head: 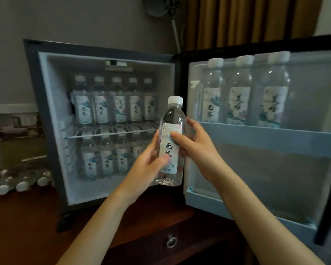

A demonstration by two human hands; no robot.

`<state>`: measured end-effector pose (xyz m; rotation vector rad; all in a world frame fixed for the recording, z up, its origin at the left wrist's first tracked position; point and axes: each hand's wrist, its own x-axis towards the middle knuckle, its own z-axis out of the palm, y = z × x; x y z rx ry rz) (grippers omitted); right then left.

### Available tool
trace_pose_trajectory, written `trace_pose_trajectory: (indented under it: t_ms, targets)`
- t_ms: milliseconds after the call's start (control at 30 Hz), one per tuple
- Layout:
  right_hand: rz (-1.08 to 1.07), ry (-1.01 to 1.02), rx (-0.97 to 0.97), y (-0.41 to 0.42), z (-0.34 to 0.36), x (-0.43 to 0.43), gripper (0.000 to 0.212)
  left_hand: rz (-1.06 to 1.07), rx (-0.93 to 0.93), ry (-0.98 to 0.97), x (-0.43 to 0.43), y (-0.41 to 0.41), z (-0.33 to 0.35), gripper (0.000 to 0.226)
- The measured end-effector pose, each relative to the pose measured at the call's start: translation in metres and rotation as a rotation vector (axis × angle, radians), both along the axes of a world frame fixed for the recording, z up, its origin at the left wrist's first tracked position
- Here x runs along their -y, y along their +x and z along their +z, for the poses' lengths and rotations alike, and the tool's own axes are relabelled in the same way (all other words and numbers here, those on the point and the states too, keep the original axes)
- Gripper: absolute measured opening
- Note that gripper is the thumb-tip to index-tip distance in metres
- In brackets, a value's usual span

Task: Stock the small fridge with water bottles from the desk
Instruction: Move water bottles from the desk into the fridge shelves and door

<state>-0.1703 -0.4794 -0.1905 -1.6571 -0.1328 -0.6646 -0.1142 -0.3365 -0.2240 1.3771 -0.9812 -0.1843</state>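
Observation:
I hold one clear water bottle with a white cap upright in front of the open small fridge. My left hand grips its lower label from the left. My right hand grips its middle from the right, thumb on the label. Inside the fridge, several bottles stand on the wire upper shelf, and several more stand on the floor below. The open door at the right holds three bottles in its upper rack.
More bottles lie on their sides on the dark wooden desk left of the fridge. The door's lower rack holds nothing. A drawer with a ring pull sits below the desk edge. Curtains hang behind.

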Motion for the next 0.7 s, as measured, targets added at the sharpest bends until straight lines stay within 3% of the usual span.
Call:
trace_pose_trajectory:
  t_ms: [400,567,700]
  targets:
    - [-0.159,-0.177,0.361,-0.113,0.071,0.061,0.064,-0.197,0.348,-0.224,0.096,-0.069,0.073,0.086]
    - [-0.222,-0.189,0.568,-0.144,0.099,0.094,0.068,-0.143,0.527,-0.269,0.149,-0.1,0.115,0.081]
    - [-0.264,-0.199,0.58,-0.154,0.106,0.116,0.063,-0.016,0.694,-0.28,0.178,-0.106,0.13,0.077]
